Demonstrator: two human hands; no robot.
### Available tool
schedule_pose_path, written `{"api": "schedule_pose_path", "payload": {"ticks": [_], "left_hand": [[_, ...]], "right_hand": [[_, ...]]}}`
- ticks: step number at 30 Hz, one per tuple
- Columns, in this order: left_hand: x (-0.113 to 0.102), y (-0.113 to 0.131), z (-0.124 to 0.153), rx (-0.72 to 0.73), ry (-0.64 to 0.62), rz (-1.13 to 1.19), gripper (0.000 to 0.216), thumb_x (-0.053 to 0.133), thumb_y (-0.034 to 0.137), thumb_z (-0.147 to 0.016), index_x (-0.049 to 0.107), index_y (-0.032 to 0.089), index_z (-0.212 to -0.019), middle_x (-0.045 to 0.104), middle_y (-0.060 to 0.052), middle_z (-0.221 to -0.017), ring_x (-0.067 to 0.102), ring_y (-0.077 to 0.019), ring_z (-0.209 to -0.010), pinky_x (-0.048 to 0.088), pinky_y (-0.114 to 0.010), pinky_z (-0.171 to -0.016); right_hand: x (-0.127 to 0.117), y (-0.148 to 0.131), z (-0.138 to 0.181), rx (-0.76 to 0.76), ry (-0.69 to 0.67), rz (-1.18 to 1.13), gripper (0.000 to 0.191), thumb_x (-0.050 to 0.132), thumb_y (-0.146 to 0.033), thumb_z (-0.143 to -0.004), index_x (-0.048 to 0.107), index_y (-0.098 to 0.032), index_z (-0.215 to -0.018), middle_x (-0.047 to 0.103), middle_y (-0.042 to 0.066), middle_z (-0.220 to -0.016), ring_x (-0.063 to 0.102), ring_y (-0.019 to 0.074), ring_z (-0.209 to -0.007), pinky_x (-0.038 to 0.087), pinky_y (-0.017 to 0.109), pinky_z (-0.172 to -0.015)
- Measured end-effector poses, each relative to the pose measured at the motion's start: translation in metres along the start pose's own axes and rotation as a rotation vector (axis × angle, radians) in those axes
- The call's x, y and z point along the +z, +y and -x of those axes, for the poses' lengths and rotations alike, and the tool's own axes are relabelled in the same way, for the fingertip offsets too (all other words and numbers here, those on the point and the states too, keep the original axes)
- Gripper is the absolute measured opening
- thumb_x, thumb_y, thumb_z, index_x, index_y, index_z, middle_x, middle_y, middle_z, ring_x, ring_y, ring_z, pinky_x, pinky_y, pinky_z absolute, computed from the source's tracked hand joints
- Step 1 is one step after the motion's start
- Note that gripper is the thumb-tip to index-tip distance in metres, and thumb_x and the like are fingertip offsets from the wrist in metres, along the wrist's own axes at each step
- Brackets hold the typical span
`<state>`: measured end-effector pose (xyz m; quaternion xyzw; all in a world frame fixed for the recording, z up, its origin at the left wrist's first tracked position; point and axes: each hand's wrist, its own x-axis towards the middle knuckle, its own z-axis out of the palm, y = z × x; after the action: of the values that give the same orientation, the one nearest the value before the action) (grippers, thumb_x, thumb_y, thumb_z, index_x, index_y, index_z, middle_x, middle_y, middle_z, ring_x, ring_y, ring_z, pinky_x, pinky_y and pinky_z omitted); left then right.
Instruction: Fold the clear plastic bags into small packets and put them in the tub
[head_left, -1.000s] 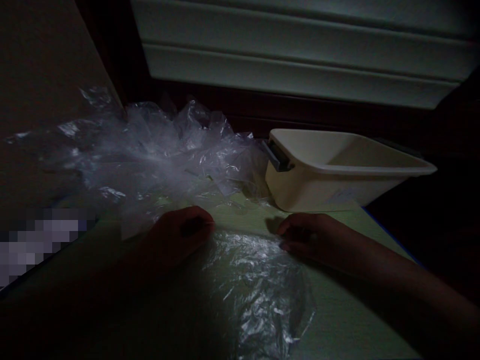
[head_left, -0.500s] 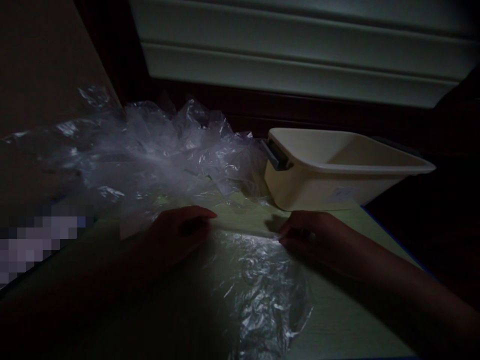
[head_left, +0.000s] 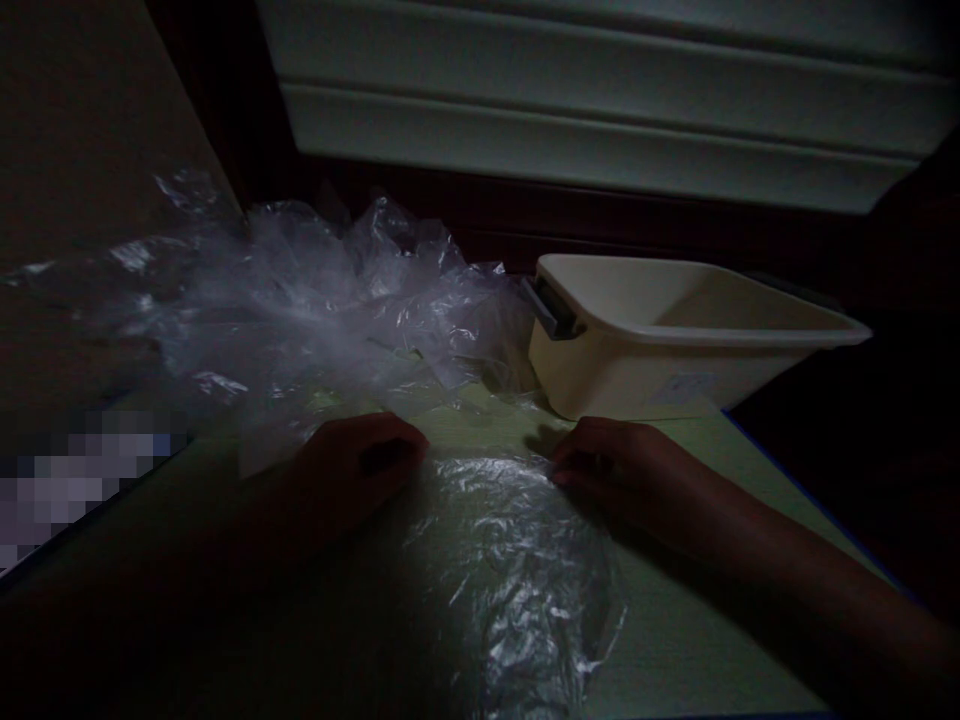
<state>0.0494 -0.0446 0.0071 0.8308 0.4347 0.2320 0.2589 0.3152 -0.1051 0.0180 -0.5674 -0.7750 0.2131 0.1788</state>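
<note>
A clear, crinkled plastic bag (head_left: 536,580) lies on the light green tabletop (head_left: 697,630), stretching toward me. My left hand (head_left: 367,460) is closed, thumb and fingers pinching the far left corner of the bag. At the far right corner my right hand (head_left: 611,455) pinches the same edge between thumb and fingertips. The bag's top edge runs fairly straight between the two hands. Deep shadow covers much of my left hand and forearm.
A heap of crumpled clear plastic bags (head_left: 322,290) fills the back left of the table. At the back right stands a cream plastic bin (head_left: 622,370) with a dark grey handle (head_left: 551,308). A pale slatted panel (head_left: 600,110) rises behind. The room is dim.
Both hands have shifted very slightly, still at the bag's far edge. That edge now looks a little lower and flatter. The heap and the bin are unmoved.
</note>
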Motion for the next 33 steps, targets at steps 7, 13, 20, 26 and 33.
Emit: {"api": "schedule_pose_path", "payload": {"ticks": [7,13,20,26,33], "left_hand": [[-0.002,-0.002,0.003,-0.002,-0.028,-0.001,0.021,0.048,0.033,-0.078,0.064,0.019,-0.077,0.067,-0.003,-0.077,0.062,-0.0197,-0.07,0.047,-0.029,-0.065],[-0.002,-0.004,0.004,0.031,-0.035,-0.079,0.02,0.046,0.03,-0.078,0.061,0.019,-0.076,0.066,-0.004,-0.078,0.061,-0.0199,-0.07,0.046,-0.029,-0.065],[0.003,-0.004,0.006,0.083,0.037,-0.141,0.025,0.043,0.03,-0.083,0.065,0.019,-0.087,0.066,-0.006,-0.085,0.061,-0.0212,-0.075,0.047,-0.032,-0.071],[0.004,-0.002,0.006,0.108,0.019,-0.117,0.023,0.044,0.028,-0.084,0.065,0.019,-0.082,0.066,-0.005,-0.084,0.061,-0.0205,-0.076,0.048,-0.031,-0.075],[0.001,0.0,0.007,0.16,0.024,-0.137,0.02,0.044,0.024,-0.084,0.062,0.019,-0.077,0.064,-0.004,-0.079,0.059,-0.0191,-0.073,0.047,-0.029,-0.07]], "right_hand": [[0.0,0.003,0.001,-0.061,-0.033,-0.001,0.017,0.053,-0.017,-0.089,0.065,-0.018,-0.078,0.068,0.005,-0.076,0.061,0.0144,-0.065,0.044,0.025,-0.058],[-0.006,-0.003,0.007,-0.088,-0.05,-0.045,0.012,0.053,-0.02,-0.091,0.065,-0.018,-0.091,0.067,0.006,-0.089,0.062,0.0169,-0.077,0.047,0.028,-0.068],[-0.012,-0.013,0.015,-0.071,-0.089,-0.033,0.035,0.07,-0.04,-0.08,0.057,-0.022,-0.107,0.061,0.006,-0.108,0.059,0.0235,-0.096,0.049,0.035,-0.081],[-0.006,-0.021,0.015,-0.104,-0.066,0.136,0.038,0.066,-0.027,-0.079,0.052,-0.016,-0.112,0.058,0.012,-0.107,0.058,0.0266,-0.096,0.05,0.04,-0.081],[-0.001,-0.022,0.012,-0.21,-0.068,0.224,0.018,0.049,-0.011,-0.085,0.062,-0.014,-0.098,0.062,0.012,-0.092,0.061,0.0224,-0.08,0.052,0.034,-0.072]]}}
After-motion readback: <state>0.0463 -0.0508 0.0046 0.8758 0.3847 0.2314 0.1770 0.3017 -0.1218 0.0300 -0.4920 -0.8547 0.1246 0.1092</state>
